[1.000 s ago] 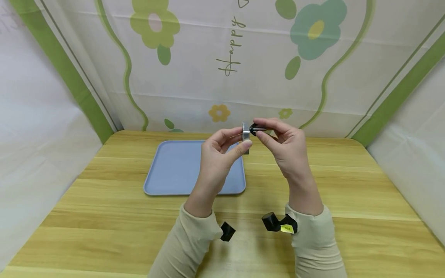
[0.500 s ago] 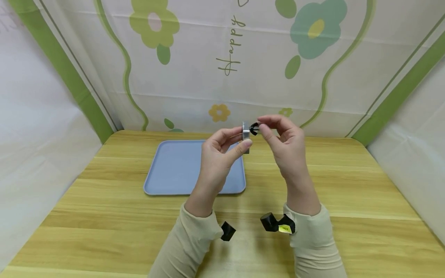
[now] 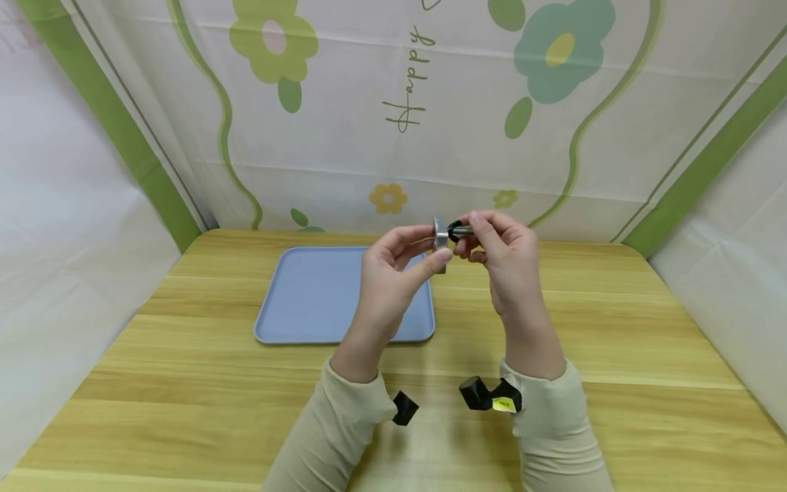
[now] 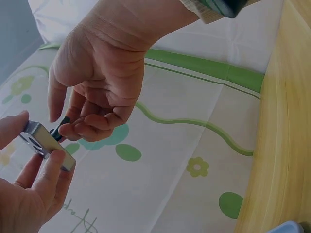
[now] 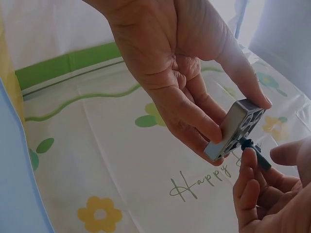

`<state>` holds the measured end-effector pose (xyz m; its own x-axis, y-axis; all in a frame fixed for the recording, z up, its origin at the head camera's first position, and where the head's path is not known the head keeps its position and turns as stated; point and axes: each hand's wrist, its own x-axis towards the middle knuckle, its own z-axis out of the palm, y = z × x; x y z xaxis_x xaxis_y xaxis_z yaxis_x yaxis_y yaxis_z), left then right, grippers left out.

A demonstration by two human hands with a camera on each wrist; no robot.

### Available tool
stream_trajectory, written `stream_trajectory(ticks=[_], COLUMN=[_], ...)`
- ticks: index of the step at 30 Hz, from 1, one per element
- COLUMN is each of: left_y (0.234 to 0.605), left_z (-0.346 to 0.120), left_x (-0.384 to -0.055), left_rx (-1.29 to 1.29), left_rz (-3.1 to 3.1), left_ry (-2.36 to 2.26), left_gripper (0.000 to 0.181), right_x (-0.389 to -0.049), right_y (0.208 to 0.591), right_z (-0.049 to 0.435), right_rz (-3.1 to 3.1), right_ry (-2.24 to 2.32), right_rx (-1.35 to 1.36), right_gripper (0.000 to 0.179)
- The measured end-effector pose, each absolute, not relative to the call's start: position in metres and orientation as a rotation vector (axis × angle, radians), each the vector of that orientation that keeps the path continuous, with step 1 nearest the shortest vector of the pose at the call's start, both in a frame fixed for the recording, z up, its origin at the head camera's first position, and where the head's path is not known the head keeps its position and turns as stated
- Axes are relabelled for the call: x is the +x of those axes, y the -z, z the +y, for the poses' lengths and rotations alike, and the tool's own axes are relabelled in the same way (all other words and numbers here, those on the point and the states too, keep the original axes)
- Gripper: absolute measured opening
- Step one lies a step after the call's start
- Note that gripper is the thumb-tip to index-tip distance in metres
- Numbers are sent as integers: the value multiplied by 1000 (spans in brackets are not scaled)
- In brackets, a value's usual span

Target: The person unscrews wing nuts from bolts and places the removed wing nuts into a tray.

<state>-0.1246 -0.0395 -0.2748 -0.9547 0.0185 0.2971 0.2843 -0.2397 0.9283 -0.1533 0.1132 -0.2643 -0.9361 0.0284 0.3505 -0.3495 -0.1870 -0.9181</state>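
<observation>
My left hand (image 3: 387, 273) holds a small rectangular metal block (image 3: 440, 236) upright between thumb and fingers, above the tray's right side. In the right wrist view the block's face shows cut-out openings. A threaded bolt (image 5: 264, 160) sticks out of that face, with a dark wing nut (image 5: 247, 144) on it close to the block. My right hand (image 3: 513, 263) has its curled fingers around the wing nut and bolt, a fingertip right at the nut. Its thumb lies over the bolt in the head view. The left wrist view shows the nut (image 4: 60, 129) partly hidden by the fingers.
A blue-grey tray (image 3: 307, 301) lies on the wooden table (image 3: 203, 383), partly behind the left forearm. A white curtain (image 3: 344, 137) printed with flowers stands behind the table. Each wrist carries a black camera mount (image 3: 476, 393).
My right thumb has lifted and shifted along the bolt, and the fingers have curled in below the wing nut. The left hand and block have moved slightly right.
</observation>
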Motion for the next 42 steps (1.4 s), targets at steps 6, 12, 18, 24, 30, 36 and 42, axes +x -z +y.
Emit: stream_trajectory(ticks=[6,12,18,24,30,36,42], left_y=[277,279,277,275,274,274,273], left_z=[-39,-38,-39,-40,-41,-41,-42], left_x=[-125,-127,-126,-125,-123,-124,-123], left_rx=[-375,-380,-375,-358,-354,-354,-353], left_rz=[-1826,-1830,-1831,-1835,-1831,-1833,-1817], left_ry=[2297,2287,2286,2296,2320,2325,2335], left_gripper=[34,34,34,34,34,33,34], right_x=[-153,-153,-153,-154,-153,-152,-153], right_y=[265,265,263,262,261,262,263], right_z=[112,112,116,121,123,124,122], right_rz=[-1846,-1905,-1948,-1977,-1954,-1955,-1954], right_ry=[-2207,-2172,-2171,-2185,-2188,-2144,-2052], right_rx=[358,342,370,465,556,606,658], right_gripper=[27,28,27,25,23,21,23])
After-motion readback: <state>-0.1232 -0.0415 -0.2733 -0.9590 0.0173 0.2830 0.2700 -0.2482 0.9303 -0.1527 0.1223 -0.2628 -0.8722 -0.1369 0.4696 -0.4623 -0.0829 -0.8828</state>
